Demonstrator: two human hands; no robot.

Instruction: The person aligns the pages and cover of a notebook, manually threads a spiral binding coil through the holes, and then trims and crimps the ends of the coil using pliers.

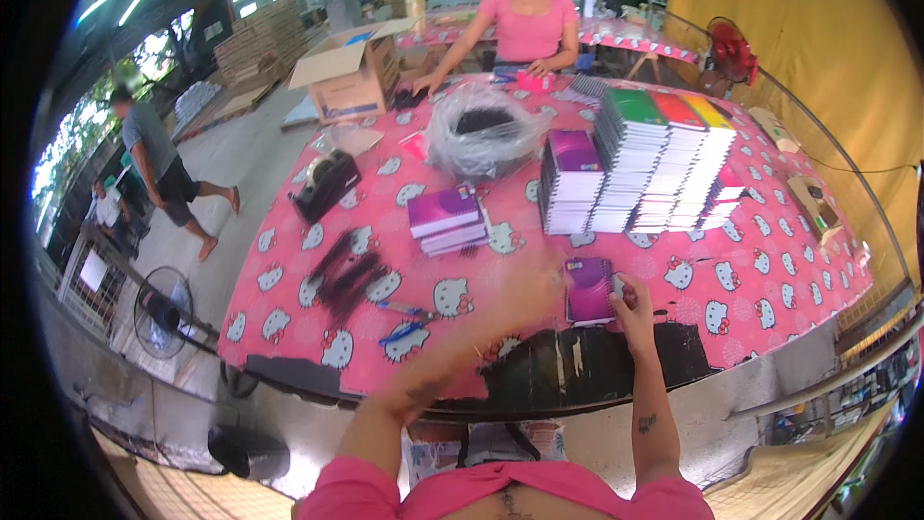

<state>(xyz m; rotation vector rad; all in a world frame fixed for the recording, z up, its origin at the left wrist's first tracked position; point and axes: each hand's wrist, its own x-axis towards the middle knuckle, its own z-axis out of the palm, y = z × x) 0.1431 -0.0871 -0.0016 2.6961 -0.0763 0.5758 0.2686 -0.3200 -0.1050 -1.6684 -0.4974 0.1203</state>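
Note:
A purple spiral notebook (589,291) lies on the table in front of me. My right hand (630,308) is at its right edge, with the fingers closed on that side. My left hand (531,289) is smeared by motion just left of the notebook, and its fingers cannot be made out. To the left, a loose pile of thin black binding coils (346,274) rests on the pink cloth. Near it lie blue pen-like tools (404,327). Further in sits a short stack of purple notebooks (448,220).
Tall notebook stacks (626,169) stand beyond my hands. Behind the short stack is a clear plastic bag (486,149) of black coils, with a tape dispenser (325,185) and a cardboard box (351,77) leftward. A co-worker (529,24) works across the table; another person (159,149) walks at left.

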